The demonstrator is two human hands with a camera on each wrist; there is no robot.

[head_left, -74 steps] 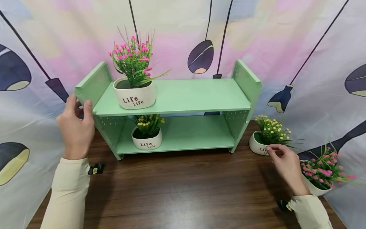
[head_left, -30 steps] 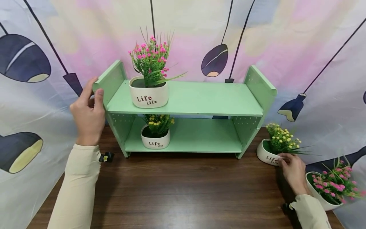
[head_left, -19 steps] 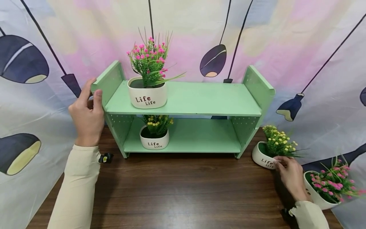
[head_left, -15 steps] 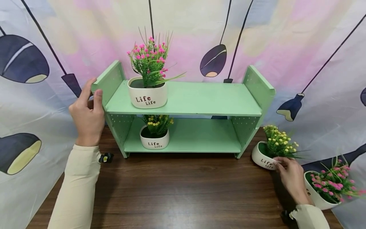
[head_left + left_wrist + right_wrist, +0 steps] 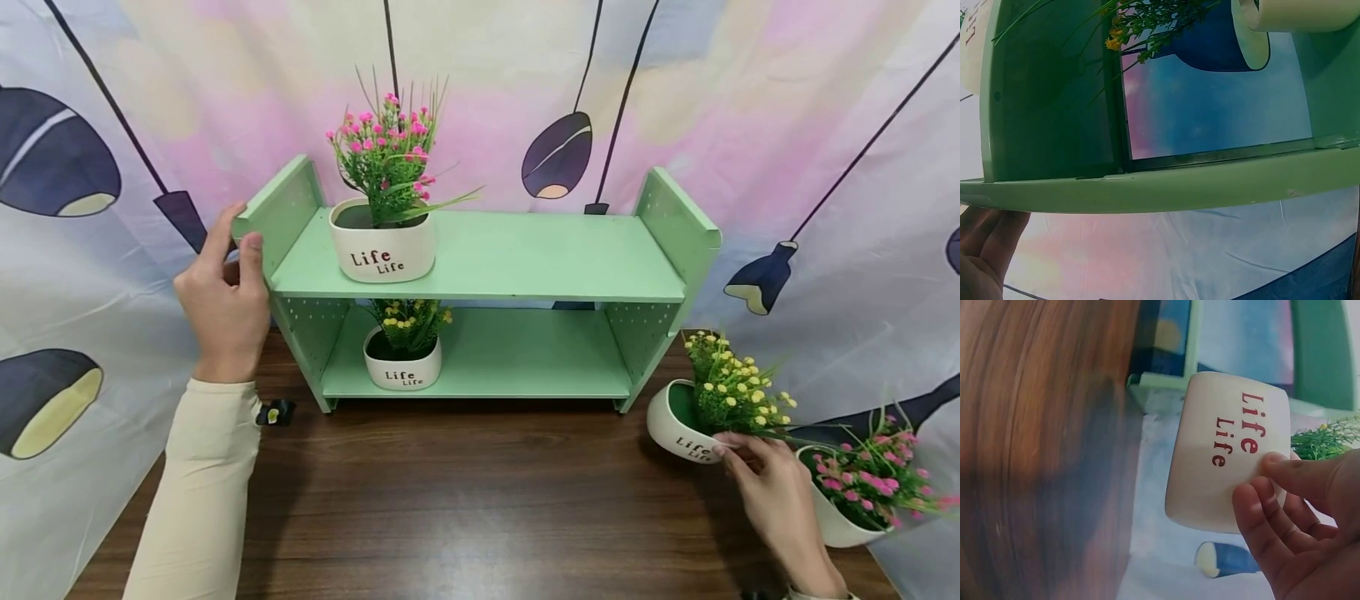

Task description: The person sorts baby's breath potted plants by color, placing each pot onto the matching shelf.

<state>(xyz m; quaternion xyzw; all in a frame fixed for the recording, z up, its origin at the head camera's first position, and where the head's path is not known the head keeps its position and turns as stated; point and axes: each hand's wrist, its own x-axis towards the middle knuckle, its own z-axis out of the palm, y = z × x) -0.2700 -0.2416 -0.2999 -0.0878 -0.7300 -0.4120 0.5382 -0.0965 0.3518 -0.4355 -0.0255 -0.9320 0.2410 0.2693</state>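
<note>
Yellow flower pot tipped and lifting off the bench

The right hand (image 5: 776, 492) pinches the yellow flower pot (image 5: 678, 425), now tilted left beside the green shelf (image 5: 480, 279) (it sat flatter a moment ago); the left hand (image 5: 221, 304) still grips the shelf's left panel.

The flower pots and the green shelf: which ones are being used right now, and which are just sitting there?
In use:
- yellow flower pot, tilted, held by the right hand
- green shelf, its left side panel held by the left hand

Just sitting there:
- pink flower pot on the top shelf
- yellow pot on the lower shelf
- pink pot on the table
</note>
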